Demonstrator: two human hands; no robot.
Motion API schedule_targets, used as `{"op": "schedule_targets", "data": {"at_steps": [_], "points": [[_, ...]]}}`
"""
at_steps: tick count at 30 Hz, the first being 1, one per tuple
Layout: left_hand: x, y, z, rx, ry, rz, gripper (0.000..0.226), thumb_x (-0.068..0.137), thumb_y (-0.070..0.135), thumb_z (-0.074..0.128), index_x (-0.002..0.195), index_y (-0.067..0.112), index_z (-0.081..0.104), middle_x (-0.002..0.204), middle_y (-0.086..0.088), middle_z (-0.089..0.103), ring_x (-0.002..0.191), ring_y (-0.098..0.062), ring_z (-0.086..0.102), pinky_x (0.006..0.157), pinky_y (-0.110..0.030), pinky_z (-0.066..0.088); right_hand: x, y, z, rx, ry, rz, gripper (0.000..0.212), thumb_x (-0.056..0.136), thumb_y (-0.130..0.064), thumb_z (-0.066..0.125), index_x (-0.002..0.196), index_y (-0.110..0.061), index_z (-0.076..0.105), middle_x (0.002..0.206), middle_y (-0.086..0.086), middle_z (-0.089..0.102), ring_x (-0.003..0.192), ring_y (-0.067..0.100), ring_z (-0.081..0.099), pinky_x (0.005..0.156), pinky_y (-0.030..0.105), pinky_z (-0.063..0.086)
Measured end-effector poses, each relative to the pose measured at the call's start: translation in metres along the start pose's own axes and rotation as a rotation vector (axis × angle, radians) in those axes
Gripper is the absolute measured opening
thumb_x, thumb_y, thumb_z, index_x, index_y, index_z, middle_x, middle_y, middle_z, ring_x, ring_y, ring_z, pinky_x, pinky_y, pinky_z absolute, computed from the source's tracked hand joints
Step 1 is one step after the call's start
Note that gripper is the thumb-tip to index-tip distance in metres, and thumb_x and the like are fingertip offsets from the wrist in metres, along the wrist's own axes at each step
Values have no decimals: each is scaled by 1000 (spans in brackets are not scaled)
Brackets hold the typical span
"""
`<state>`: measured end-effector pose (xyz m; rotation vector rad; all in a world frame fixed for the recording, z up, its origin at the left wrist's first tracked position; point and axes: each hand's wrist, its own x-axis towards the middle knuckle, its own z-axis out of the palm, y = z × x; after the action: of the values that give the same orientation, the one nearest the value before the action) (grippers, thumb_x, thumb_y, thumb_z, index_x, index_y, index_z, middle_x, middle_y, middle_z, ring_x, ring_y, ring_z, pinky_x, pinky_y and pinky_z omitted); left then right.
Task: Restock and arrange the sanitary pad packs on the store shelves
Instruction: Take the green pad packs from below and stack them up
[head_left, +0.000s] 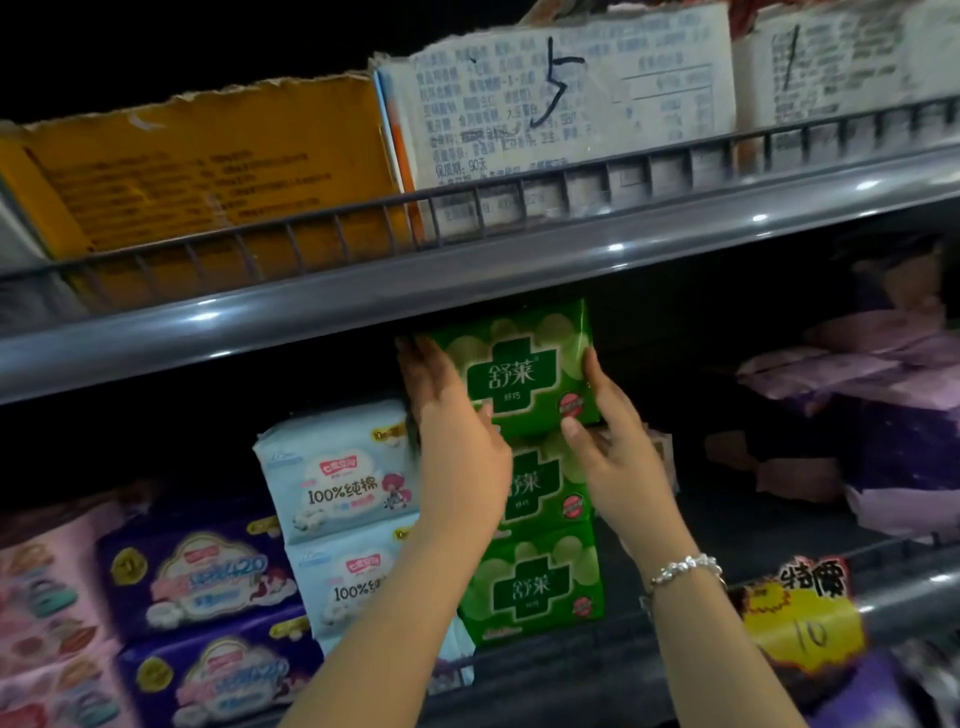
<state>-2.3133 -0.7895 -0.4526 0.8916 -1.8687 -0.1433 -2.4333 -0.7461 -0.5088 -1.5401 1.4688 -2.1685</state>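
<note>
Currently: top green pack (514, 371), flanked by left hand (452, 441) and right hand (615, 452), fingers extended flat along sides. Squared atop two matching green packs (540, 551), presumably for alignment.

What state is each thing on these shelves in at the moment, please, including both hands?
Top green pack: upright on the stack, held between both hands.
Middle green pack: stacked, partly hidden by hands.
Bottom green pack: upright on the shelf.
Left hand: fingers straight against the top pack's left side.
Right hand: fingers against its right side.
Light blue packs: stacked two high.
Yellow box: torn open.
</note>
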Motion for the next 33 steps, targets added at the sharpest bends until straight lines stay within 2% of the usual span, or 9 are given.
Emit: {"op": "schedule_targets", "data": {"at_steps": [4,8,12,16,19,22,24,27,33], "points": [[-4,0,18,208,-129,252,70,101,18,42,154,24,-3,148,5,-39,140,-15,-31,115,-26,-6,0,5,9,-106,-32,12,57,99,-13,45,148,-32,24,153,-6,23,112,-29,34,89,-4,31],[6,-13,32,382,-91,323,61,103,30,32,152,31,-5,153,-2,-30,140,-21,-29,117,-38,-15,2,10,10,-297,-62,18,54,102,-19,39,148,-36,17,156,-10,22,140,8,18,107,17,15],[14,-30,43,556,72,424,66,89,35,25,150,23,4,158,-14,9,144,-31,1,115,-47,-9,0,14,8,-215,-141,102,52,103,-26,35,142,-51,11,154,-8,27,141,13,21,114,28,17],[17,-37,45,563,-42,367,63,99,37,16,139,31,-32,147,-9,-39,130,-20,-49,107,-42,-31,-1,13,8,-200,-202,118,51,103,-31,34,132,-62,5,156,-13,24,142,12,26,116,37,26],[13,-36,45,529,-91,356,58,95,43,2,138,33,-35,138,-4,-52,125,-19,-52,104,-42,-35,-4,12,2,-199,-168,157,52,103,-30,36,143,-53,13,140,-12,45,118,1,48,88,16,43],[4,-34,44,386,-17,384,61,93,40,10,150,29,-9,154,-6,-27,139,-17,-32,114,-38,-25,-7,12,-2,-296,-87,105,49,101,-28,41,144,-47,26,86,-18,59,59,-8,48,49,9,37],[-5,-31,41,344,-34,372,61,95,40,17,152,26,-2,157,-7,-20,142,-18,-25,117,-36,-16,-10,15,-3,-338,-36,55,46,100,-29,43,142,-45,33,91,-19,60,73,-6,54,59,10,43],[-27,-22,29,249,-86,314,63,101,34,35,154,21,3,160,-9,-13,144,-18,-19,116,-34,-7,-17,16,-6,-512,93,-110,43,98,-22,49,139,-34,45,121,1,65,108,19,56,85,30,46],[-78,-23,-13,130,-196,247,63,97,47,16,153,24,0,161,2,-12,144,-7,-18,115,-24,-10,-41,-15,4,-623,115,-296,47,94,-37,38,135,-21,53,120,-6,65,107,13,55,85,19,38]]}}
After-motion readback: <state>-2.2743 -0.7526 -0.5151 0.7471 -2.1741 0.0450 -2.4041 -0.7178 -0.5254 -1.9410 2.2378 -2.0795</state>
